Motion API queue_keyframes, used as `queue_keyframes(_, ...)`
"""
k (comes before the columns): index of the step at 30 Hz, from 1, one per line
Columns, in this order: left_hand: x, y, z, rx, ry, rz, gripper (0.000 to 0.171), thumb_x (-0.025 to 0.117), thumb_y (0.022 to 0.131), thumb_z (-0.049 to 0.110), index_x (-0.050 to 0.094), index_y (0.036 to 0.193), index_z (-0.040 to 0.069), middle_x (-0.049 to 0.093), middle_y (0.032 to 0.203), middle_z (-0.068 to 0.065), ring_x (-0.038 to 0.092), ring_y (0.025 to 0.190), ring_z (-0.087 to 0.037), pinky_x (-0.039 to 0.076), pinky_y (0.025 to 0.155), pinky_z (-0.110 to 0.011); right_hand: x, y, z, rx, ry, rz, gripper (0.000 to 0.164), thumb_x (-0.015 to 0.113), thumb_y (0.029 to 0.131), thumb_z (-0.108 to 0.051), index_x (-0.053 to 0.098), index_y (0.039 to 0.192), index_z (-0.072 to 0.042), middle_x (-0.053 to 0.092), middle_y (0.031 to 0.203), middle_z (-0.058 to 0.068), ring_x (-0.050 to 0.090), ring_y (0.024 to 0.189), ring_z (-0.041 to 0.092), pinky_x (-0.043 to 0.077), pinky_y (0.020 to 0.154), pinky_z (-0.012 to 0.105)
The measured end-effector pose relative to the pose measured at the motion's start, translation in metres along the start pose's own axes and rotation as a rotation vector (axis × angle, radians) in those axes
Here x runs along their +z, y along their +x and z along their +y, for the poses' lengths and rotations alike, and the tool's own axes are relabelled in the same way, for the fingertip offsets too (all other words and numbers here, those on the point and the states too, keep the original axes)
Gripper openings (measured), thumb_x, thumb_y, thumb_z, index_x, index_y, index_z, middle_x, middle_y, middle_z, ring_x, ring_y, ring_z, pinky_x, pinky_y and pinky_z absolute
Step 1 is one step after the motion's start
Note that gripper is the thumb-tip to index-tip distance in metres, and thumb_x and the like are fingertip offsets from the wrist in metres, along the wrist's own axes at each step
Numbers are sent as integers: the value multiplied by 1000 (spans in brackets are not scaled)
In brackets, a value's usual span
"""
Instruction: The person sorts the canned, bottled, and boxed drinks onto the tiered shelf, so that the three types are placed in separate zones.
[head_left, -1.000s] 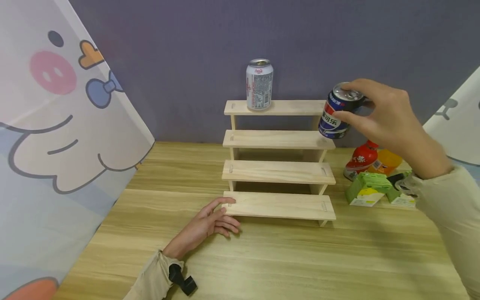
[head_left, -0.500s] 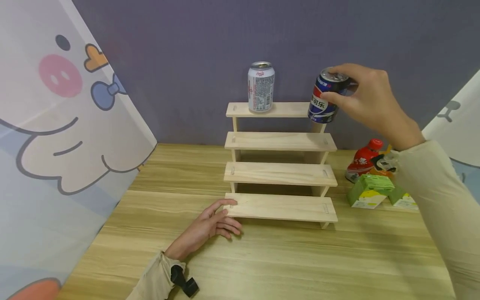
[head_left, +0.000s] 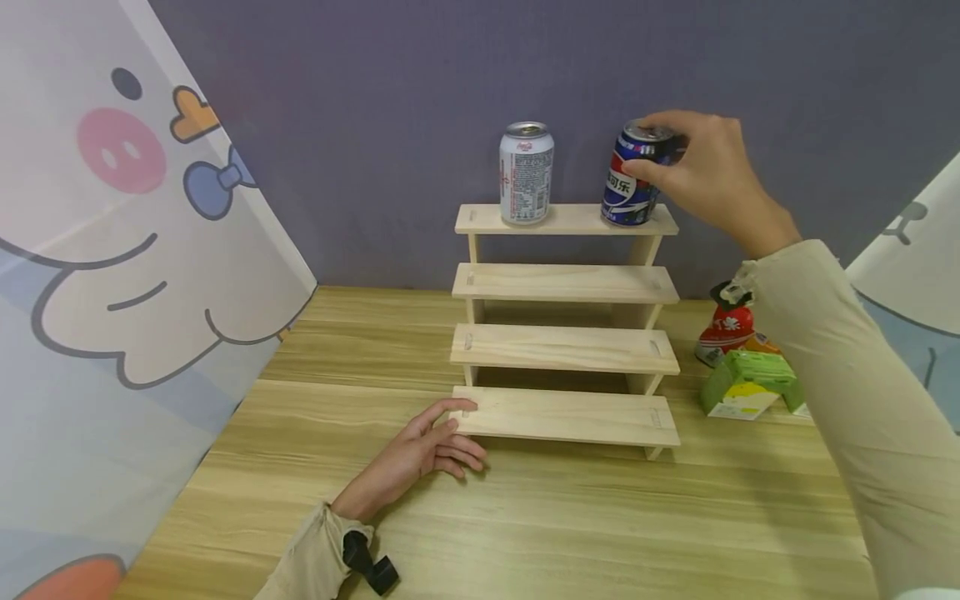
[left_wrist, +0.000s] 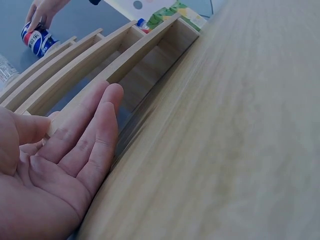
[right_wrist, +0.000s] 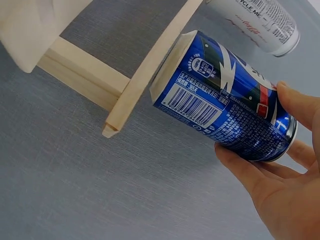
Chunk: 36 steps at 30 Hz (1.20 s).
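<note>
My right hand [head_left: 693, 167] grips a blue Pepsi can [head_left: 628, 190] near its top, fingers and thumb on either side. The can is upright at the right end of the top step of a wooden tiered rack [head_left: 562, 281]. In the right wrist view, its base meets the step or is very close to it. Left of it on that step stands a white Coca-Cola can [head_left: 527, 175]. Down at the lowest step's left end, my left hand [head_left: 408, 454] holds the board's corner between its upper digits; the other fingers extend in front of the edge.
Right of the rack are a red bottle [head_left: 726, 329], an orange item [head_left: 761, 343] partly behind my arm, and green cartons [head_left: 746, 385]. A dark grey wall [head_left: 375, 125] rises behind the rack, and a cartoon-printed panel [head_left: 112, 250] stands at left.
My right hand has carried the Pepsi can leftward, from beside the rack to over the top step's right end, where it is now upright. My left hand stays at the lowest step.
</note>
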<state>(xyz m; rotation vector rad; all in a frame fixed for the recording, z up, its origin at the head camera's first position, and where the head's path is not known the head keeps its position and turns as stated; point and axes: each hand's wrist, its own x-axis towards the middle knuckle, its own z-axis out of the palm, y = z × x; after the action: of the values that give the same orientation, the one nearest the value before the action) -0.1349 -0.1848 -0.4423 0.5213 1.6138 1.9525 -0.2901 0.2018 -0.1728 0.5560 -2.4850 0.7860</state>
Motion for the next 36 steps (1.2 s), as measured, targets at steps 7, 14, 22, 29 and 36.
queue_keyframes(7, 0, 3, 0, 9, -4, 7, 43, 33, 111, 26, 33, 152, 14, 68, 116, -26, 68, 104, -38, 58, 79, -39, 6, 7, 10, 18, 6, 11, 54, 70, 93, -36, 58, 141, -13, 65, 128, 16, 64, 85, 8, 44, 63, 7)
queue_keyframes(14, 1, 1, 1, 34, -1, -8, 43, 32, 112, 24, 32, 152, 12, 67, 116, -28, 68, 104, -39, 58, 79, -38, 11, 6, 9, 74, 55, -18, 61, 65, 96, -40, 47, 148, -15, 50, 144, 13, 57, 118, 33, 52, 95, 35)
queue_keyframes(22, 1, 0, 1, 22, -4, -5, 43, 33, 112, 25, 33, 152, 12, 67, 115, -28, 68, 103, -39, 58, 78, -39, 17, -1, 14, 48, 121, 1, 64, 67, 96, -34, 41, 152, -18, 47, 148, 12, 53, 128, 32, 45, 106, 42)
queue_keyframes(29, 2, 1, 2, 3, -3, 6, 42, 33, 111, 27, 33, 152, 14, 68, 116, -28, 68, 104, -39, 58, 79, -39, 15, -11, 17, 81, 94, -67, 93, 67, 96, -31, 1, 161, -21, 33, 156, 21, 44, 135, 43, 38, 107, 57)
queue_keyframes(36, 1, -1, 0, 18, -1, -5, 42, 33, 112, 25, 33, 151, 12, 68, 115, -27, 68, 103, -39, 58, 78, -38, 8, -31, 16, 41, 27, -78, 89, 64, 98, -24, 3, 161, -20, 27, 159, 20, 41, 134, 50, 34, 107, 62)
